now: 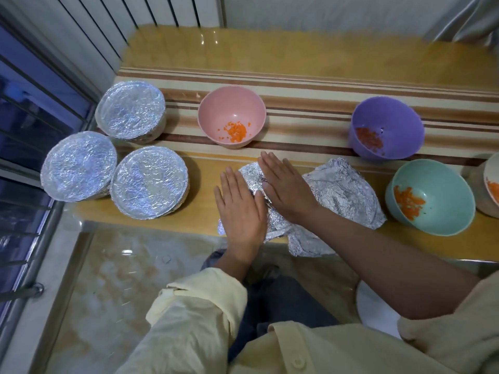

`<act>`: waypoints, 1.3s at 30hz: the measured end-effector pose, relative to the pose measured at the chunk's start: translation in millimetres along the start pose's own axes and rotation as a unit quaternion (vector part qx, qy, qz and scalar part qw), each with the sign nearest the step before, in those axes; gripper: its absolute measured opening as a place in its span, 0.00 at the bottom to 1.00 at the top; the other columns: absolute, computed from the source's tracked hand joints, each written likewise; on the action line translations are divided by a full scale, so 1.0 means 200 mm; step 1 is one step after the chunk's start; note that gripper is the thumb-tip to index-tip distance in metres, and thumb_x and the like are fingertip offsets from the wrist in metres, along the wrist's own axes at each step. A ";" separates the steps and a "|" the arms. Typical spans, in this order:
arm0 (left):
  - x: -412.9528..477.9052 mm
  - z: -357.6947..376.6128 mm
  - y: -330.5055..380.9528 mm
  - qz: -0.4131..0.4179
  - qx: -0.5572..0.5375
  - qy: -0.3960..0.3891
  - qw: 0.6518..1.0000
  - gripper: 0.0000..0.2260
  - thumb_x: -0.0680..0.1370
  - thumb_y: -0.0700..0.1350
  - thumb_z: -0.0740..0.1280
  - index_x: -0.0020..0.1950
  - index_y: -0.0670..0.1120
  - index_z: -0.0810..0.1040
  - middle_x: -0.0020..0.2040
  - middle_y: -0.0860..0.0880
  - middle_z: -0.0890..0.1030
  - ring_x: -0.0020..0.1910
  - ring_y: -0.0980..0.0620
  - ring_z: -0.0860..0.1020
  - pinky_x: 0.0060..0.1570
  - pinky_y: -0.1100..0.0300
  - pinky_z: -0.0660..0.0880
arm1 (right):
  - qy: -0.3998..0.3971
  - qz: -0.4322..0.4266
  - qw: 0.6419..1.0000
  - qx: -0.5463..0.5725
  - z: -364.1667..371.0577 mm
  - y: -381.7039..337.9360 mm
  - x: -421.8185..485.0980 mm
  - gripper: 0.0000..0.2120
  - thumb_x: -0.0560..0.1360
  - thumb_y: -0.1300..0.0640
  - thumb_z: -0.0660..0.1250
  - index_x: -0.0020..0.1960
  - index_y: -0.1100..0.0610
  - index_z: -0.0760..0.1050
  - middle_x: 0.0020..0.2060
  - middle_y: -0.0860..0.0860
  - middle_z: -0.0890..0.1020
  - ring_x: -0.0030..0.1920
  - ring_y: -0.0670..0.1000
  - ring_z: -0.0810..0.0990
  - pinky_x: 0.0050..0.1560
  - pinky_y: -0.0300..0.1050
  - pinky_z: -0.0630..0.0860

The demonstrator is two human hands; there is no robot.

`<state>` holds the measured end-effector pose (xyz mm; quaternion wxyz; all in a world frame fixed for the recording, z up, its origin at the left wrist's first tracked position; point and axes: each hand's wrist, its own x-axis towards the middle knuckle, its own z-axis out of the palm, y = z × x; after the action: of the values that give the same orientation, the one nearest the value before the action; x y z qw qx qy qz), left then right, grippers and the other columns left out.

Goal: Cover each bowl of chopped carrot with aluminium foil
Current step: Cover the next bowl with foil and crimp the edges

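A crumpled sheet of aluminium foil (343, 190) lies on the wooden bench near its front edge. My left hand (241, 211) and my right hand (286, 184) both press flat on the foil's left part, fingers straight. Three foil-covered bowls stand at the left: one at the back (130, 110), one at the far left (78, 166), one nearer (149, 182). A pink bowl (232, 103) with chopped carrot sits uncovered beyond my hands. A purple bowl (388, 122) and a teal bowl (434, 190), both with carrot, sit uncovered at the right.
A fourth open bowl (492, 168) with carrot is cut off at the right edge. A striped cloth (305, 90) runs along the bench under the back bowls. A window with bars (29, 125) is at the left. The glossy floor (113, 279) lies below the bench.
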<state>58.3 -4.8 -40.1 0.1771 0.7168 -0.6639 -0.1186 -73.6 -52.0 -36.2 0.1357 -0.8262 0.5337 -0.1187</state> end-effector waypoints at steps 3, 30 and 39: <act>-0.01 0.02 -0.07 -0.014 -0.044 0.015 0.999 0.28 0.83 0.51 0.49 0.77 0.34 0.62 0.78 0.35 0.63 0.77 0.39 0.63 0.75 0.46 0.60 | 0.001 0.027 0.999 0.027 0.02 0.01 0.00 0.28 0.81 0.49 0.45 0.76 0.62 0.58 0.74 0.57 0.62 0.75 0.53 0.57 0.74 0.48 0.53; 0.01 -0.04 -0.08 -0.140 -0.263 0.031 0.954 0.30 0.78 0.53 0.51 0.75 0.36 0.66 0.72 0.39 0.65 0.73 0.43 0.63 0.74 0.55 0.56 | 0.073 0.225 0.926 0.296 0.02 0.05 -0.02 0.15 0.82 0.60 0.54 0.65 0.57 0.72 0.43 0.47 0.76 0.38 0.37 0.71 0.43 0.39 0.66; -0.03 -0.10 -0.06 -0.166 -0.167 0.065 0.970 0.32 0.77 0.55 0.47 0.70 0.37 0.73 0.63 0.36 0.75 0.64 0.36 0.71 0.64 0.50 0.61 | 0.148 0.399 0.840 0.338 0.05 -0.11 -0.19 0.16 0.81 0.60 0.53 0.68 0.57 0.66 0.52 0.57 0.79 0.44 0.53 0.76 0.40 0.44 0.66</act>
<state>77.0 4.7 -27.8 0.3152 0.7835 -0.4932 -0.2084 -65.8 -8.3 -40.0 0.3618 -0.4175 0.7575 -0.3479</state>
